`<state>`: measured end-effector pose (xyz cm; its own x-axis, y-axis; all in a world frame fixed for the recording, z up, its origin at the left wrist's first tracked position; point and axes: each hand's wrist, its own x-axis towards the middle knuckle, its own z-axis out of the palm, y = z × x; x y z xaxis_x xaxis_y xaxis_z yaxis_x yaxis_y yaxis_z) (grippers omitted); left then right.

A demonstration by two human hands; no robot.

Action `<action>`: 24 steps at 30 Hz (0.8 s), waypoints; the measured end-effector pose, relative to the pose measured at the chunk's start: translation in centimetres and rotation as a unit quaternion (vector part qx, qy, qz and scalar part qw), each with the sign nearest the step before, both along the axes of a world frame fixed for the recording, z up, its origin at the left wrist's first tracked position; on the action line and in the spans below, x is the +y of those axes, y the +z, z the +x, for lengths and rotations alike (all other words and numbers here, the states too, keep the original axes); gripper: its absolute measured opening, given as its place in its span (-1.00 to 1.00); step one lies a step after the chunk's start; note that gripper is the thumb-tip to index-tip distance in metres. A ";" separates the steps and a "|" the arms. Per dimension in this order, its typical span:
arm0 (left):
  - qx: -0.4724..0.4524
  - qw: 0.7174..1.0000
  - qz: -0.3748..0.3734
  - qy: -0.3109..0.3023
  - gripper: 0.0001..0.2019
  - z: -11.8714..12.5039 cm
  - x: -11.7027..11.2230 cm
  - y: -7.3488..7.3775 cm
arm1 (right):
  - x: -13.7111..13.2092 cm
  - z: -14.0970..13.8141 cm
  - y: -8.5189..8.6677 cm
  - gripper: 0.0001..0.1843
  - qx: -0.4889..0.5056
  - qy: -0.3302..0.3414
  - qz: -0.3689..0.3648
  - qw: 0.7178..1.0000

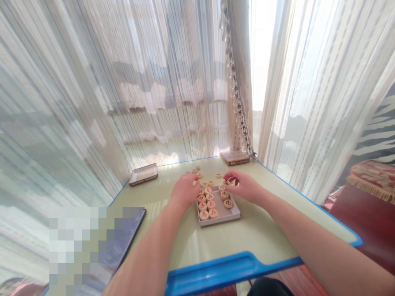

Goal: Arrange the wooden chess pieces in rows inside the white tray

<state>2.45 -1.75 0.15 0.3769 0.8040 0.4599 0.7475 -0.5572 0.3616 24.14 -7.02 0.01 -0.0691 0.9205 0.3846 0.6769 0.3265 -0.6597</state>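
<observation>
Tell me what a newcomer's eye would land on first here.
First, the open box on the pale table, with red-marked pieces along its left side and black-marked pieces on its right. Then the left hand and right hand at either side of it. Pale striped curtains rise behind the table.

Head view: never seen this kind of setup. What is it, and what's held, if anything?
No machine here: a person works with two bare hands. The one picture comes from a camera worn on the head, looking forward and down. On the light green table sits a shallow tray, with red-marked discs in two columns at its left and black-marked discs at its right. Loose discs lie beyond it. Farther back are an open shallow box at left and a flat box at right. The left hand is by the tray's left side; its hold can't be told. The right hand has its fingers at a disc; whether it's lifted is unclear.
</observation>
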 end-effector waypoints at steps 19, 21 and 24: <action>-0.044 0.981 -0.031 -0.185 -0.77 2.5 -3.3 0.9 | -0.7 -0.9 0.6 -0.67 0.167 0.117 -0.072 0.976; -0.057 0.980 -0.037 -0.189 -0.77 2.6 -3.3 0.8 | -0.6 -0.9 0.6 -0.68 0.164 0.112 -0.074 0.977; -0.087 0.974 -0.076 -0.193 -0.76 2.7 -3.3 0.6 | -0.7 -0.9 0.6 -0.72 0.166 0.113 -0.077 0.977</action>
